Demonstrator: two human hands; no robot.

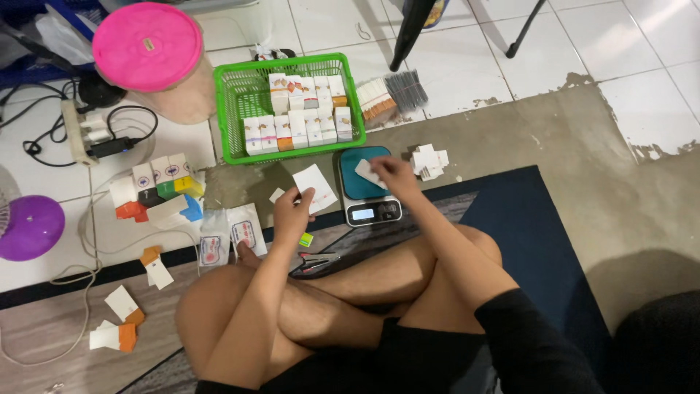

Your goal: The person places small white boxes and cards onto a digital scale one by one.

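Left hand point(292, 211) pinches a flat white card point(315, 187) by its edge — light, thin, easily bent. Right hand point(394, 174) pinches a small white packet point(367, 173) over the scale point(367, 188) — light too, best held by its ends.

green basket point(232, 109), pink lid point(147, 45)

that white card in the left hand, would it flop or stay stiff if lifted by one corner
The white card is pinched at one edge by the left hand and juts out flat without sagging, so it probably stays fairly stiff. It looks thin, so likely very light and easy to bend or crease. Lying flat on the floor, it might be fiddly to pick up.
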